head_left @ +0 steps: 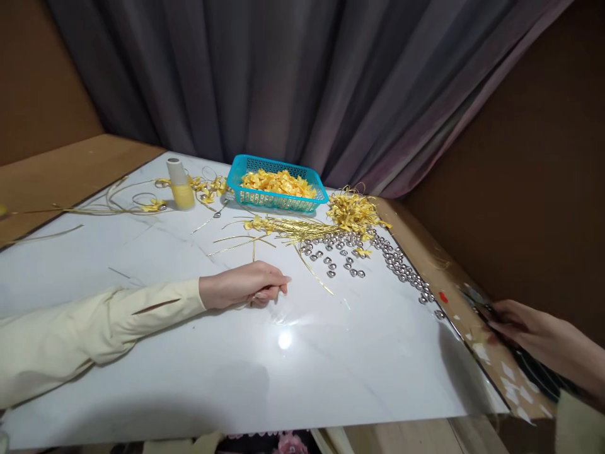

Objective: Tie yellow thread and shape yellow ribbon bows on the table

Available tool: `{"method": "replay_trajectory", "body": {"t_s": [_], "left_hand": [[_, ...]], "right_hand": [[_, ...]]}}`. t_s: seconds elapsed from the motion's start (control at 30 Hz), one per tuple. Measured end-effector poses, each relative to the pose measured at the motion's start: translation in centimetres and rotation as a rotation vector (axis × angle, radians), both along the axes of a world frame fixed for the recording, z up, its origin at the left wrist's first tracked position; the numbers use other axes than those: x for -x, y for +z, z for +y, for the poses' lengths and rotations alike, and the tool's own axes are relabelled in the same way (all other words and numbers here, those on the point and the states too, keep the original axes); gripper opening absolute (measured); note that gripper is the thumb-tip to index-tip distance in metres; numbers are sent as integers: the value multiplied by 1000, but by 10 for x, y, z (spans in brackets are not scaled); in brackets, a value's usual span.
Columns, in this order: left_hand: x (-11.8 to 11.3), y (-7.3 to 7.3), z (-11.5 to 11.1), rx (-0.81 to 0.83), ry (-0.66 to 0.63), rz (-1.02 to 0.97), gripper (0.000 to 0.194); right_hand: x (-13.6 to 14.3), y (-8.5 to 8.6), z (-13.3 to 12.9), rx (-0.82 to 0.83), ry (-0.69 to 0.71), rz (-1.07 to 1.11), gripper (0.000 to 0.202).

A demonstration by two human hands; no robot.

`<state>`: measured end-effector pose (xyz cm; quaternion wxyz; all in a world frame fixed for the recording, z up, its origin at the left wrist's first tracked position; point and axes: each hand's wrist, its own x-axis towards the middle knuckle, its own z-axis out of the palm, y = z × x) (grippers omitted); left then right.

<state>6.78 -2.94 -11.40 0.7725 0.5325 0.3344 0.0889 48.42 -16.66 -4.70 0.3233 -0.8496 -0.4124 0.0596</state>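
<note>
My left hand (248, 284) rests low over the middle of the white marbled tabletop (331, 372), thumb and fingers pinched together. What it pinches is too small to make out; a thin strand seems to show under the fingers. Gold cords (302, 230) lie just beyond it, some tipped with yellow ribbon bows. At the right edge, my right hand (534, 328) is closed around a dark-handled hand tool (482, 309), blurred, its kind unclear. Small silvery beads (401, 265) lie scattered between the hands. A bunch of yellow bows (354, 211) sits behind the beads.
A turquoise basket (278, 200) full of yellow bows (278, 183) stands at the back. Left of it are a small yellow bottle with a pale cap (180, 183) and looped gold cords (118, 195). Pale scraps (513, 384) litter the brown right ledge. A grey curtain (265, 75) hangs behind.
</note>
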Motion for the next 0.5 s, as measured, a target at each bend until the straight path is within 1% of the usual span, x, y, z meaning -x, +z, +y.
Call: {"method": "replay_trajectory", "body": {"t_s": [0.03,0.07,0.1,0.13,0.17,0.2,0.23,0.27,0.3,0.37,0.43,0.5], "left_hand": [[0,0,0,-1,1,0,37],[0,0,0,0,3,1,37],[0,-1,0,1,7,3,36],[0,-1,0,1,10,3,36],[0,-2,0,0,14,2,35],[0,-2,0,-2,16,-1,34],[0,-2,0,-6,18,-5,34],[0,-2,0,-11,20,-13,33],[0,-2,0,-16,22,-23,34],[0,-3,0,-23,25,-39,34],[-1,-3,0,-25,24,-44,34],[-1,-3,-1,-32,23,-39,34]], "right_hand": [[9,-3,-10,28,24,75,15],[21,-7,-18,32,55,133,19],[36,-12,-24,-6,89,175,28],[54,-18,-28,-55,145,206,36],[75,-25,-29,-39,257,250,39],[98,-31,-28,-68,324,274,41],[122,-37,-24,-92,355,264,42],[146,-43,-20,-20,402,275,42],[169,-48,-14,-20,418,261,40],[207,-58,-3,37,512,286,38],[231,-67,4,50,543,277,36],[244,-76,9,32,525,250,33]]}}
